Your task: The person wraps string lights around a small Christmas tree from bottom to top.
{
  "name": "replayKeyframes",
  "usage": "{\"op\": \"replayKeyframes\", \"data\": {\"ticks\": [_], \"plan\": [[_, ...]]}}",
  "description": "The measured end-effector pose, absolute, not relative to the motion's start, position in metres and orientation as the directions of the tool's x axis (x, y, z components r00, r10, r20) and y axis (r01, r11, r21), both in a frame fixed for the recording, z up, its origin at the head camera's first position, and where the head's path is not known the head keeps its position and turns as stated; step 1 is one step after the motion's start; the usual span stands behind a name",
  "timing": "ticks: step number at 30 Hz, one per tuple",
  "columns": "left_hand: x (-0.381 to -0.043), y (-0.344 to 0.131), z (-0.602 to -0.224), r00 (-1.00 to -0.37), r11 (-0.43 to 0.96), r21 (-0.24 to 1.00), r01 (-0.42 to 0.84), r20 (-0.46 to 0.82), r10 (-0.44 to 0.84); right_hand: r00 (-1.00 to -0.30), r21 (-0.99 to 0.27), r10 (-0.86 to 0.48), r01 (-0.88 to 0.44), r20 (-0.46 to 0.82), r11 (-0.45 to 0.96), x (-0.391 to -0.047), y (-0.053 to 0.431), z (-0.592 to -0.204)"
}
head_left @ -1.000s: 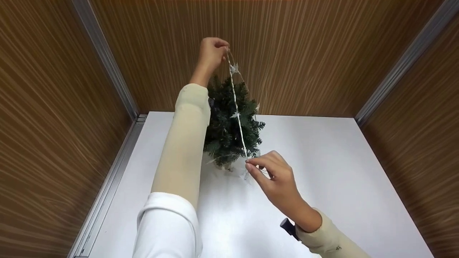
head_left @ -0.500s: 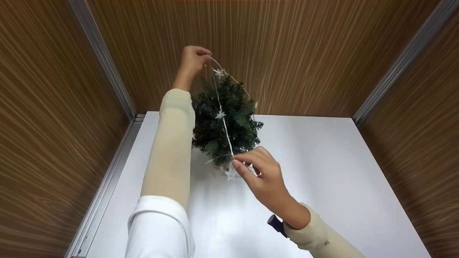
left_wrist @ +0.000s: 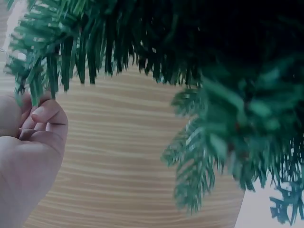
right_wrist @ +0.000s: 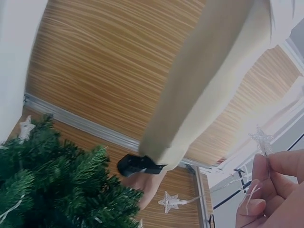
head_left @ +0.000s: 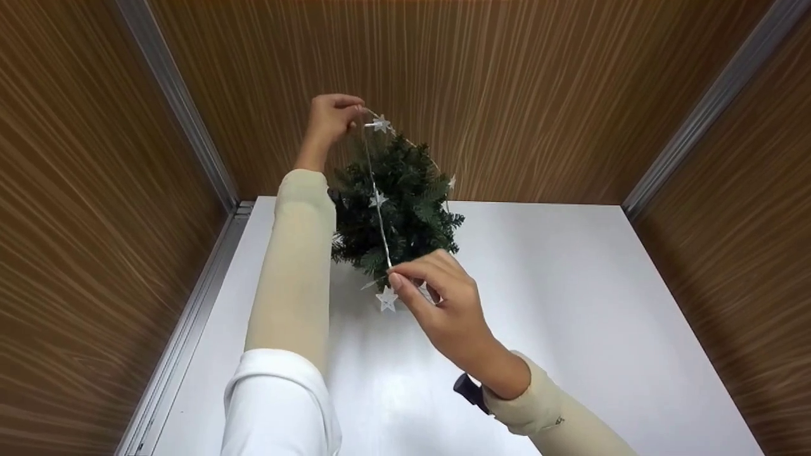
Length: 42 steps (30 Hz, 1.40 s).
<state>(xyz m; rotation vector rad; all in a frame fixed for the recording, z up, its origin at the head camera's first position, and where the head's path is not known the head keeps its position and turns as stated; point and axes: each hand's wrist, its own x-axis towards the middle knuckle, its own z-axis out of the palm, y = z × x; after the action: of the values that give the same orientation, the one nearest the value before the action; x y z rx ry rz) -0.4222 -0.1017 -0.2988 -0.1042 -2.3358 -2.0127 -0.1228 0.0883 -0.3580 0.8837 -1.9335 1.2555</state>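
Note:
A small green artificial Christmas tree [head_left: 412, 196] stands at the back of the white tabletop. String lights with clear plastic stars [head_left: 387, 298] run over its top and down its front. Behind and left of the treetop, my left hand [head_left: 329, 123] pinches the wire between thumb and fingers; a star [head_left: 381, 123] hangs close by. In front of the tree, my right hand [head_left: 443, 301] pinches the strand just above another star. The right wrist view shows that star [right_wrist: 262, 138] at the fingertips. Branches [left_wrist: 109, 38] partly cover my left fingertips in the left wrist view.
Wood-grain panels [head_left: 507, 95] enclose the white tabletop [head_left: 570, 304] at the back and both sides, with metal rails [head_left: 184, 107] at the corners. More of the strand, with a star [head_left: 451, 182], hangs along the tree's right side. My left arm reaches past the tree's left side.
My left hand has moved left and down, drawing the wire across the treetop. My right hand has shifted left and slightly up, and the lower star now hangs in plain sight below it.

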Motion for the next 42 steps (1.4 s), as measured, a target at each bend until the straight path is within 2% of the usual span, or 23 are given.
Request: {"op": "replayKeyframes", "data": {"ticks": [6, 15, 18, 28, 35, 42], "plan": [[-0.419, -0.084, -0.278, -0.996, 0.076, 0.997, 0.017, 0.010, 0.085, -0.523, -0.472, -0.157, -0.838, 0.838, 0.273, -0.114, 0.085, -0.352], [-0.412, -0.042, -0.251, -0.968, 0.217, 0.958, 0.189, 0.145, 0.205, -0.469, -0.429, -0.133, -0.869, 0.873, 0.247, -0.102, 0.084, -0.348], [-0.412, -0.037, -0.250, -0.966, 0.249, 0.950, 0.187, 0.132, 0.224, -0.467, -0.428, -0.132, -0.870, 0.874, 0.243, -0.102, 0.084, -0.347], [-0.417, -0.050, -0.256, -0.975, 0.553, 0.825, 0.118, -0.011, 0.224, -0.492, -0.454, -0.134, -0.858, 0.860, 0.239, -0.104, 0.083, -0.346], [-0.413, -0.056, -0.258, -0.975, 0.650, 0.745, 0.151, 0.003, 0.223, -0.498, -0.463, -0.133, -0.856, 0.857, 0.229, -0.104, 0.079, -0.344], [-0.413, -0.075, -0.262, -0.982, 0.643, 0.752, 0.143, 0.028, 0.186, -0.520, -0.481, -0.145, -0.845, 0.842, 0.235, -0.108, 0.075, -0.346]]}}
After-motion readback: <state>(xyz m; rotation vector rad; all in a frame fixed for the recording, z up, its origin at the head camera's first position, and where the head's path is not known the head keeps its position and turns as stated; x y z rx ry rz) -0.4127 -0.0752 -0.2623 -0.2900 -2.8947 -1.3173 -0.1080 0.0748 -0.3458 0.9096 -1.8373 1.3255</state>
